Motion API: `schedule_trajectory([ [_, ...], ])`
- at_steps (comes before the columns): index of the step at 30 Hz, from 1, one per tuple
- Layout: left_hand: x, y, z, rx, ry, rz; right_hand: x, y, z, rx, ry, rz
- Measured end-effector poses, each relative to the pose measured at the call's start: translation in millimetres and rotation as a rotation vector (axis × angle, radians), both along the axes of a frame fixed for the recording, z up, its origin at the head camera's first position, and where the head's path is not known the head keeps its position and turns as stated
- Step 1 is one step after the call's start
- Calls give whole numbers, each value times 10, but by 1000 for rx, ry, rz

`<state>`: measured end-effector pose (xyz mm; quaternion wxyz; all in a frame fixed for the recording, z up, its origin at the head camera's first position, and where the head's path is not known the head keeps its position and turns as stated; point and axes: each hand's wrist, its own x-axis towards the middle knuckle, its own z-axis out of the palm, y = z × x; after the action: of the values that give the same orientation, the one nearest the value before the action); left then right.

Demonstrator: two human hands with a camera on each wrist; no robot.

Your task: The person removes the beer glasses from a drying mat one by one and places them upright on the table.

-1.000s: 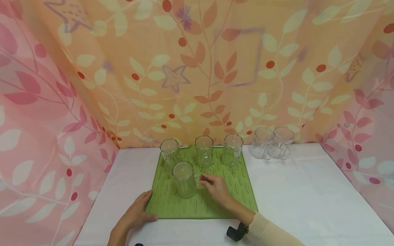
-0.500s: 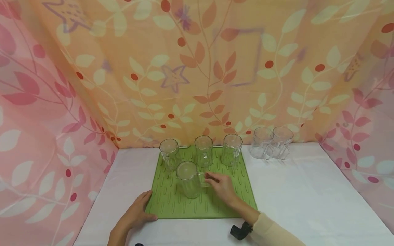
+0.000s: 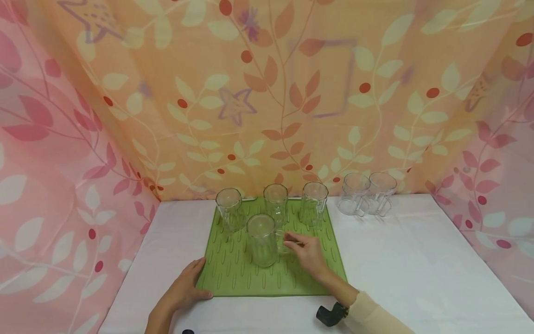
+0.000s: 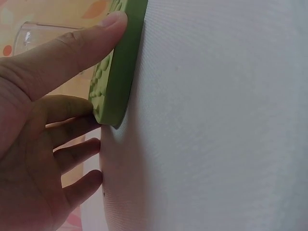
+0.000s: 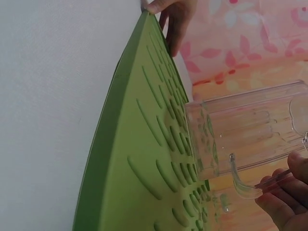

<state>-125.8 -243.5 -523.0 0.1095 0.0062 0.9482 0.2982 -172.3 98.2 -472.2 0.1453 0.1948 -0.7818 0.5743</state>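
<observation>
My right hand (image 3: 309,255) pinches the handle (image 5: 245,190) of a clear glass mug (image 3: 263,248) between thumb and fingers. The mug is over the middle of a green ridged mat (image 3: 227,280), its lower end right at the mat's surface in the right wrist view. At the mat's front left corner lies my left hand (image 3: 183,286). Its thumb (image 4: 72,53) rests on the front edge while the other fingers, spread and slightly bent, touch the left side. Behind the held mug, a left mug (image 3: 231,211), a middle mug (image 3: 275,202) and a right mug (image 3: 314,204) stand in a row.
Two more glass mugs, one (image 3: 354,192) partly overlapping the other (image 3: 381,192), stand on the white table (image 3: 409,264) to the right of the mat. A patterned cloth backdrop (image 3: 267,139) rises behind. A black curved object (image 3: 331,314) is at my right wrist.
My right hand has moved the mug to the right across the mat and a little toward the back row. The left hand stays at the mat's corner.
</observation>
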Motion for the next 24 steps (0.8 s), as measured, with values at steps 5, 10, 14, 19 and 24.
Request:
schedule_trajectory([
  [5, -11, -11, -2, 0, 3, -7, -30, 56, -39, -3, -39, -22],
  [10, -2, -8, -5, 2, 10, -8, -112, 146, -171, -32, -35, -61],
  [14, 8, -6, -3, 6, 11, -4, -110, 235, -122, -54, -8, -38],
  [19, 5, -10, -6, -3, 12, -7, -82, 362, 34, -31, 30, -47],
  [24, 1, -15, -5, 1, 16, -7, -64, 479, 175, 16, 43, -103],
])
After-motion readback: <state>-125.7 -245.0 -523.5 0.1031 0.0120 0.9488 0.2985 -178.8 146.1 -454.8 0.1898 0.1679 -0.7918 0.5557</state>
